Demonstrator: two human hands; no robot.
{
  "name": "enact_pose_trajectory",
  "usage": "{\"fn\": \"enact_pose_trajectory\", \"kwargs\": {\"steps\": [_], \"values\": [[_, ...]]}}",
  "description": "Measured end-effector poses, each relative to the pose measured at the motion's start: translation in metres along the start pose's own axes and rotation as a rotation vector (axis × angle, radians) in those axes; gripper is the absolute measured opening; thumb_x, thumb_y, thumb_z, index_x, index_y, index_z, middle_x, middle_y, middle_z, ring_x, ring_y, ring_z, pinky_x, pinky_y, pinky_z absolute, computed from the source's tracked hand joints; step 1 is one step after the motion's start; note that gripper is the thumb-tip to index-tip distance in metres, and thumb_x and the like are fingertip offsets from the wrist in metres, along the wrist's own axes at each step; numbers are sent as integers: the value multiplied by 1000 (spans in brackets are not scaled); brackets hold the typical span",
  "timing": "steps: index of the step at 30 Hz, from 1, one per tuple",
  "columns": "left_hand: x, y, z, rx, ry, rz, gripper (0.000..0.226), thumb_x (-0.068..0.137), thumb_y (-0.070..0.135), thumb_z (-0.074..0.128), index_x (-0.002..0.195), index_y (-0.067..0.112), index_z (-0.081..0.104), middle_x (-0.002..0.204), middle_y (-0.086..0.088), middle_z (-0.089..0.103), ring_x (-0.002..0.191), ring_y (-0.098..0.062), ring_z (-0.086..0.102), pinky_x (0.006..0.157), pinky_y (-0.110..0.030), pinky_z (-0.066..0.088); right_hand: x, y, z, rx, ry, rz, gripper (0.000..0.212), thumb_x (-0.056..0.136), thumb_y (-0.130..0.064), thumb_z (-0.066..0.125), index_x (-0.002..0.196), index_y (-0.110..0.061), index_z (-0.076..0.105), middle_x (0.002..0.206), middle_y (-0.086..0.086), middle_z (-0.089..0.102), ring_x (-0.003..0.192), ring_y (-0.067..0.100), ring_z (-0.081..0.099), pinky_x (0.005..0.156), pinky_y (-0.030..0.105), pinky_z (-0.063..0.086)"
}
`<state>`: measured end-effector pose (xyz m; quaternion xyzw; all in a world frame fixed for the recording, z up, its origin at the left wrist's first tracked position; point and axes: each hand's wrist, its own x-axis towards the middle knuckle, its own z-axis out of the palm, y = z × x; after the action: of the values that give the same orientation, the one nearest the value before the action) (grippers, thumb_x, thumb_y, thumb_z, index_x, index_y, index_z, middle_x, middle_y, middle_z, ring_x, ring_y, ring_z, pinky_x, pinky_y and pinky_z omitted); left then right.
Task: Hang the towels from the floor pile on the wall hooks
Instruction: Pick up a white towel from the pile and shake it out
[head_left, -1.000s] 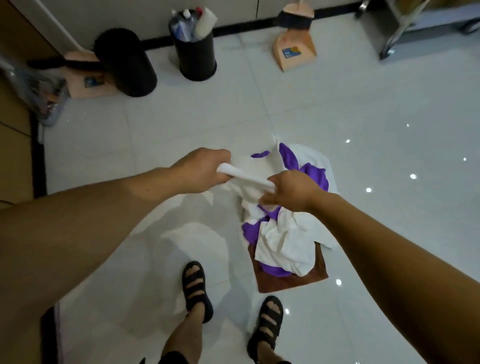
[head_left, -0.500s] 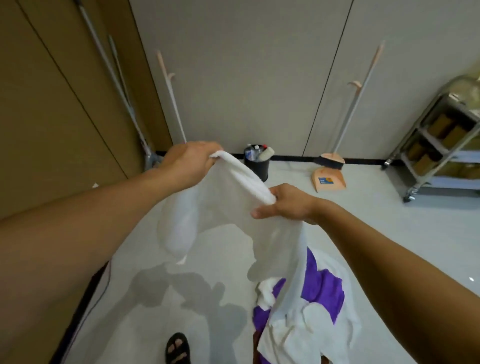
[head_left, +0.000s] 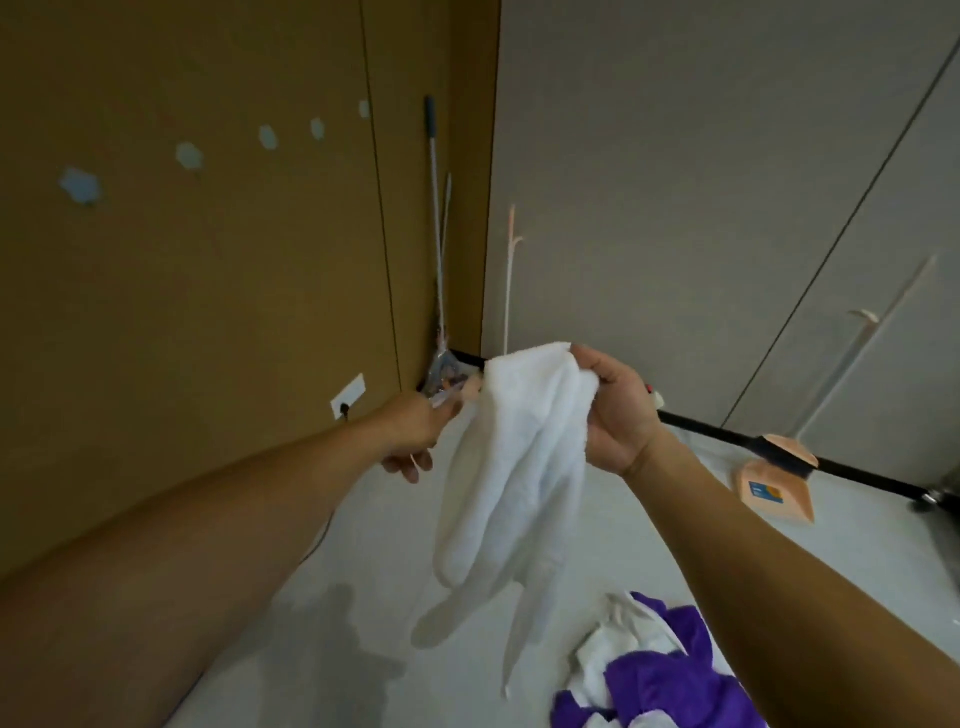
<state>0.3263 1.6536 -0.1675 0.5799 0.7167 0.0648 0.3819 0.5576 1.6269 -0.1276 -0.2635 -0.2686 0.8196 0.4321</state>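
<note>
Lifted off the pile (head_left: 675, 670), soft white towel (head_left: 519, 457) hangs from right hand (head_left: 618, 410)

Two arms in view, no other part of the person. Left arm (head_left: 208, 519) fills the lower left of the frame; right arm (head_left: 779, 561) fills the lower right. Both are bare skin along their whole visible length, frame edge to wrist. Left hand (head_left: 410, 441), centre-left: bare, outline smeared by motion blur, finger detail unreadable. Right hand (head_left: 618, 410), centre: bare, sharper, with a skin crease across the wrist.
</note>
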Motion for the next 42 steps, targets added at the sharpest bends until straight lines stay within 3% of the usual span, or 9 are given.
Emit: {"fn": "enact_pose_trajectory", "kwargs": {"steps": [5,11,15,19,24,28,31,35,42], "values": [[-42,-81,-18,-210,-471,-183,106,69,90,18,109,5,68,95,-15,74,86,-31,72,83,-46,55,25,24,68,6,1,-28,56,92,-33,50,136,1,49,131,24,58,117,40,59,95,53,49],[-73,-139,-52,-690,-622,-118,101,70,89,32,125,9,62,116,-16,67,100,-33,66,89,-44,46,45,57,141,-38,2,-83,56,90,-32,53,138,-2,47,132,23,58,118,41,58,94,54,47],[-89,-158,-83,-899,-452,-34,56,80,59,55,106,10,66,87,-11,66,76,-27,63,82,-41,46,50,70,165,-74,49,-133,48,93,-35,51,127,-2,55,122,22,64,108,40,65,82,52,53],[-105,-179,-117,-1086,-254,18,20,74,35,69,74,15,67,67,-6,58,56,-18,55,63,-32,47,57,76,182,-80,100,-202,50,92,-38,52,124,-1,58,121,22,65,110,39,64,95,54,47],[-106,-204,-168,-1121,140,6,15,80,31,70,76,17,66,63,-3,58,55,-16,51,55,-28,44,73,83,193,-229,254,-195,54,94,-49,49,124,-4,59,121,18,66,111,34,63,91,48,49],[-102,-225,-203,-981,478,-38,23,80,28,72,73,10,60,54,-5,50,40,-15,40,43,-22,35,86,87,188,-479,461,-179,29,94,-23,56,115,-4,61,119,21,63,98,33,63,86,47,51],[-96,-238,-220,-744,655,-23,28,78,28,74,68,10,55,58,-9,52,35,-18,44,37,-22,35,93,88,178,-654,599,-137,12,87,-15,66,93,-7,59,98,12,61,83,31,60,71,44,49],[-88,-241,-236,-953,627,-44,29,78,32,73,86,6,63,85,-10,62,72,-27,60,67,-33,53,110,82,162,-685,672,-149,17,82,-15,73,88,-7,60,90,10,59,82,31,59,64,41,50],[-87,-231,-252,-1151,527,-52,18,92,27,56,95,9,57,89,-9,56,79,-24,56,71,-37,49,160,62,153,-487,645,-252,32,78,-17,78,102,-8,59,97,10,60,82,29,59,68,42,51]]}}
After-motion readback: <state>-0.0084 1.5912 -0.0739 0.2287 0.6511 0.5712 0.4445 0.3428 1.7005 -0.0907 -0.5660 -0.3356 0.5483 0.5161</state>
